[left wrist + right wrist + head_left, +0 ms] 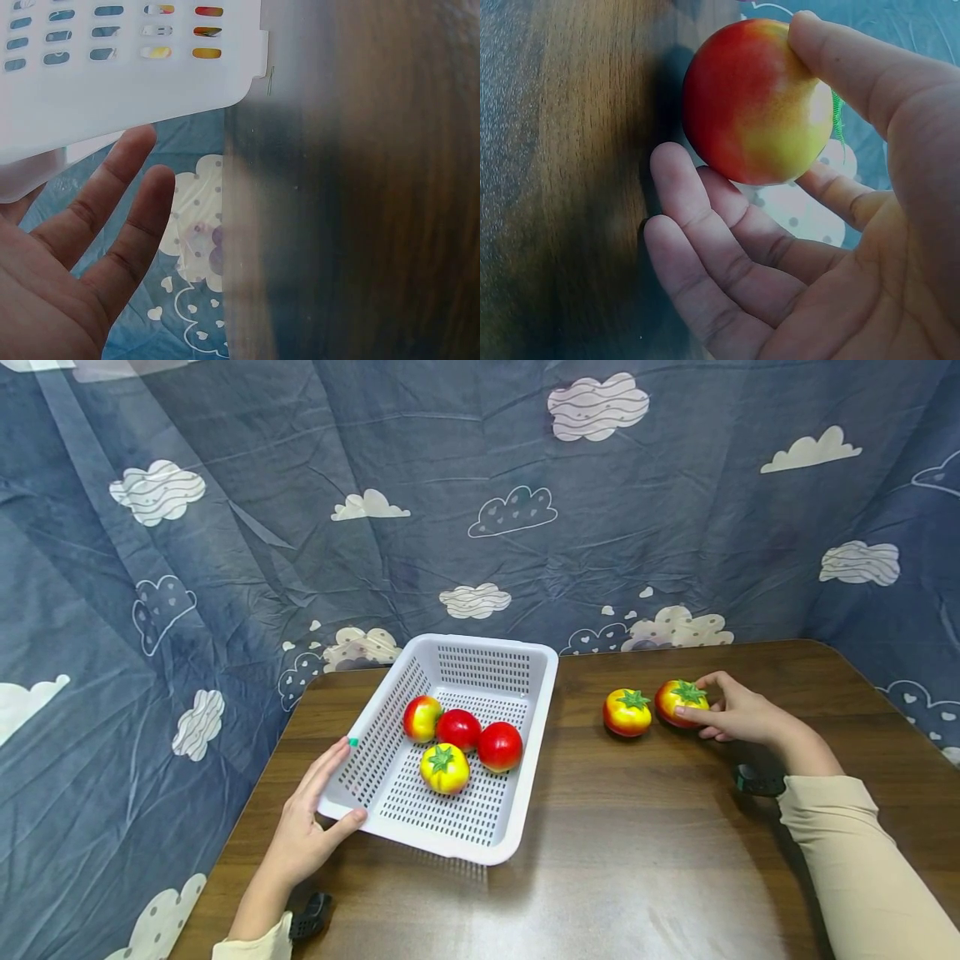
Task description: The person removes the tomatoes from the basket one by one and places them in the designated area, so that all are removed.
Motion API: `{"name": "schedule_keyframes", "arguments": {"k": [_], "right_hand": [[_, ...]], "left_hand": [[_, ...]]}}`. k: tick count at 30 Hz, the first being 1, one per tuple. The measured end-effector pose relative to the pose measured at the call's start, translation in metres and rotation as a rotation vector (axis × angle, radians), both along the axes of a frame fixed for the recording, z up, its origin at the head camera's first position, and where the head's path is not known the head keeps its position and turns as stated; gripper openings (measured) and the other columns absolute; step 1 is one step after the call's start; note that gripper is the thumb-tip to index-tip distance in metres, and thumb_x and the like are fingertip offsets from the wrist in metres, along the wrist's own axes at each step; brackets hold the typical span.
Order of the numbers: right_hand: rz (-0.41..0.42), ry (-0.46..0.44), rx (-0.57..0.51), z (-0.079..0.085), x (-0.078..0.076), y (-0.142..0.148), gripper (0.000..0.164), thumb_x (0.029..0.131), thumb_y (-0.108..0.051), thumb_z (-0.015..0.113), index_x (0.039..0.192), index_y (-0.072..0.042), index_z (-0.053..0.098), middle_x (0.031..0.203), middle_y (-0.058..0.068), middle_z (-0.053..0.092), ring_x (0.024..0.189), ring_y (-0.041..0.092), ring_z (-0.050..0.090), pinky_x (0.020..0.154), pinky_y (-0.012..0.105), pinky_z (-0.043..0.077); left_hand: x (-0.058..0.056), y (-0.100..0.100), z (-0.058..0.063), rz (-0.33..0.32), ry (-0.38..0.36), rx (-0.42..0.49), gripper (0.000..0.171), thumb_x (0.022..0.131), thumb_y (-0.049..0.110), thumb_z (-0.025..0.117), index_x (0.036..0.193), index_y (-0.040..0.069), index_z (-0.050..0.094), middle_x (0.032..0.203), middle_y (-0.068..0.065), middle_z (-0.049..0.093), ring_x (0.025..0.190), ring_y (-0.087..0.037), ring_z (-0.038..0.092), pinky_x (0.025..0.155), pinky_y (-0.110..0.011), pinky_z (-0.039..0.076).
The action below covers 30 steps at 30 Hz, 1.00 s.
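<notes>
Wooden table (637,843): hands (300,831) (738,714) touch basket (480,664) and apparent tomato (666,703).

No text, label, brand, number or sign is legible in any of the three views. The printing on the backdrop cloth (450,447), across the upper part of the head view, consists of clouds and hearts, without readable characters. On the black wrist device (759,782) at the right of that view, any marking is too small to read.
</notes>
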State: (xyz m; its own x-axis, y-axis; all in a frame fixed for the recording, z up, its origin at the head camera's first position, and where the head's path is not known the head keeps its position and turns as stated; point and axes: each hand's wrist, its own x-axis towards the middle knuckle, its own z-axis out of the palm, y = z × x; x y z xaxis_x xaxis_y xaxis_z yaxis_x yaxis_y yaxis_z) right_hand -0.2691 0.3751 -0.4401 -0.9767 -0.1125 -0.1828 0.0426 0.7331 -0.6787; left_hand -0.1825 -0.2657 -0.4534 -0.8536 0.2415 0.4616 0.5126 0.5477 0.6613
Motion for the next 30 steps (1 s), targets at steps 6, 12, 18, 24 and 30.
{"name": "schedule_keyframes", "arguments": {"k": [6, 12, 18, 24, 30], "right_hand": [[-0.004, -0.003, 0.018, 0.0005, 0.0, -0.0002, 0.079, 0.108, -0.041, 0.064, 0.152, 0.011, 0.024, 0.102, 0.026, 0.071, 0.085, 0.023, 0.08, 0.067, 0.029, 0.061], [-0.005, -0.009, 0.02, 0.0021, 0.0007, -0.0018, 0.082, 0.107, -0.044, 0.064, 0.152, 0.012, 0.024, 0.1, 0.024, 0.07, 0.084, 0.023, 0.079, 0.067, 0.03, 0.061], [0.001, -0.031, 0.024, 0.0031, -0.0004, -0.0025, 0.083, 0.107, -0.046, 0.063, 0.153, 0.011, 0.023, 0.101, 0.023, 0.07, 0.086, 0.022, 0.079, 0.07, 0.03, 0.062], [0.02, -0.041, 0.022, 0.0047, -0.0006, -0.0022, 0.083, 0.108, -0.045, 0.062, 0.153, 0.011, 0.021, 0.103, 0.025, 0.073, 0.085, 0.022, 0.078, 0.067, 0.03, 0.06], [0.014, -0.042, 0.036, 0.007, -0.0003, -0.0037, 0.085, 0.107, -0.047, 0.064, 0.153, 0.011, 0.023, 0.104, 0.024, 0.074, 0.084, 0.019, 0.075, 0.068, 0.033, 0.059]], "left_hand": [[-0.0005, 0.0003, -0.0001, 0.008, 0.0, -0.011, 0.089, 0.083, 0.009, 0.086, 0.162, 0.016, 0.048, 0.171, -0.004, 0.043, 0.143, 0.009, 0.044, 0.105, -0.006, 0.037], [-0.001, 0.0, -0.0006, 0.012, -0.005, -0.016, 0.089, 0.083, 0.008, 0.086, 0.162, 0.017, 0.048, 0.172, -0.004, 0.043, 0.142, 0.009, 0.044, 0.104, -0.006, 0.038], [-0.001, -0.0006, -0.0008, 0.018, -0.014, -0.018, 0.089, 0.083, 0.01, 0.086, 0.163, 0.018, 0.048, 0.172, -0.003, 0.042, 0.141, 0.009, 0.044, 0.104, -0.007, 0.038], [-0.0009, -0.0009, -0.0011, 0.014, -0.013, -0.015, 0.089, 0.083, 0.009, 0.086, 0.163, 0.017, 0.048, 0.172, -0.003, 0.042, 0.141, 0.008, 0.045, 0.103, -0.007, 0.039], [-0.0009, -0.001, -0.001, 0.013, -0.015, -0.015, 0.089, 0.083, 0.009, 0.086, 0.163, 0.017, 0.047, 0.172, -0.003, 0.042, 0.142, 0.008, 0.045, 0.104, -0.007, 0.039]]}}
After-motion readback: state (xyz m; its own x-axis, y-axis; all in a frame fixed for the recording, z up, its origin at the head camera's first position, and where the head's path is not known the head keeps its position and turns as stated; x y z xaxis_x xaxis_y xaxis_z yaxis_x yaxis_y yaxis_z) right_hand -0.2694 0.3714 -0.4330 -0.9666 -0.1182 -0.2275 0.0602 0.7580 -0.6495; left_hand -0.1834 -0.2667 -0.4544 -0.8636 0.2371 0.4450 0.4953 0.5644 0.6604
